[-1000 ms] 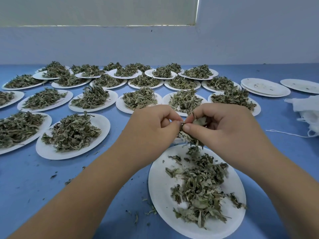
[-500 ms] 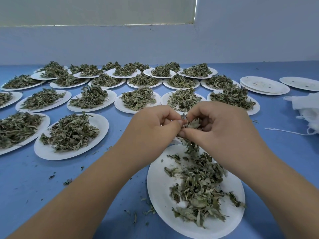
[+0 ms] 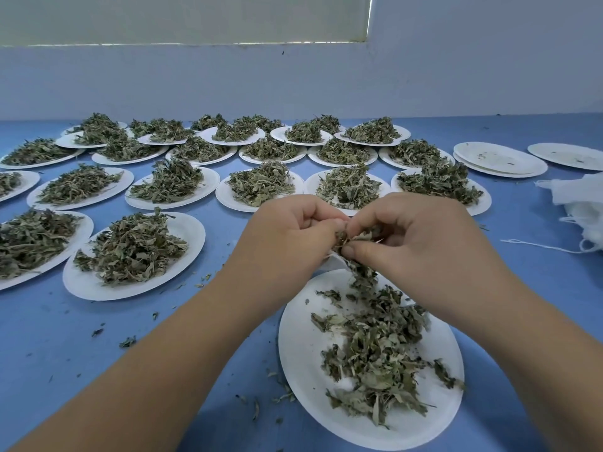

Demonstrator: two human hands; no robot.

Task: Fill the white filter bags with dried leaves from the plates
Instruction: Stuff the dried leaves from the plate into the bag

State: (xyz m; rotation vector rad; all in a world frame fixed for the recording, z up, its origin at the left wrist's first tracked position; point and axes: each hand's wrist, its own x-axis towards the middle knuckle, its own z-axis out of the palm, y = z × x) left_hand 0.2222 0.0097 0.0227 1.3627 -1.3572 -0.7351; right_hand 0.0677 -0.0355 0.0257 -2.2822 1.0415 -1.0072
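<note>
My left hand (image 3: 287, 236) and my right hand (image 3: 414, 236) meet above the far rim of the nearest white plate (image 3: 303, 363). Between them sits a white filter bag (image 3: 332, 264), mostly hidden, only a small corner showing under the left fingers. The left fingers are curled on the bag's mouth. My right thumb and fingers pinch a clump of dried leaves (image 3: 360, 238) at that opening, and some hang down toward the plate. The plate holds a loose pile of dried leaves (image 3: 375, 347).
Several white plates heaped with dried leaves (image 3: 137, 246) fill the blue table to the left and back. Empty stacked plates (image 3: 499, 158) lie far right. A heap of white filter bags with strings (image 3: 584, 207) lies at the right edge. Leaf crumbs (image 3: 127, 341) dot the table.
Both hands stay together at the bag; the right fingers have worked the leaf clump further down into the opening. The view shifted slightly.
</note>
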